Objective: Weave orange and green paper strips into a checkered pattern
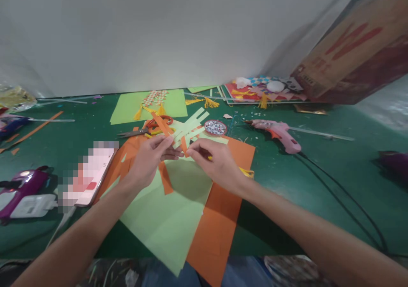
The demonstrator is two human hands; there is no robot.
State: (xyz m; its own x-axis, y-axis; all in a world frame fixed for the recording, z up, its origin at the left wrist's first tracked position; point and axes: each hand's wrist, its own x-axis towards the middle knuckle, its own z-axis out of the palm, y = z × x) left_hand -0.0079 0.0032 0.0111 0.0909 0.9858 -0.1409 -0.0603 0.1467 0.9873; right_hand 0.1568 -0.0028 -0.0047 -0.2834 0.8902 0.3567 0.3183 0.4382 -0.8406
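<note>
Orange paper strips (pixel 165 178) and pale green paper strips (pixel 191 123) cross each other between my two hands. My left hand (pixel 156 153) is closed, pinching the crossed strips between thumb and fingers. On the other side, my right hand (pixel 213 157) pinches the end of an orange strip with thumb and forefinger. Beneath both hands lie a light green paper sheet (pixel 165 223) and orange paper sheets (pixel 219 223). Scissors with orange handles (pixel 164 120) rest just behind my left hand. A small round dish of googly eyes (pixel 216 128) sits beyond my right hand.
A pink glue gun (pixel 277 134) with a cord lies at the right. The phone (pixel 92 180) and a purple device (pixel 27 189) are at the left. Yellow tassels (pixel 210 103), a green sheet (pixel 117 108) and a paper bag (pixel 347 53) stand or lie along the back.
</note>
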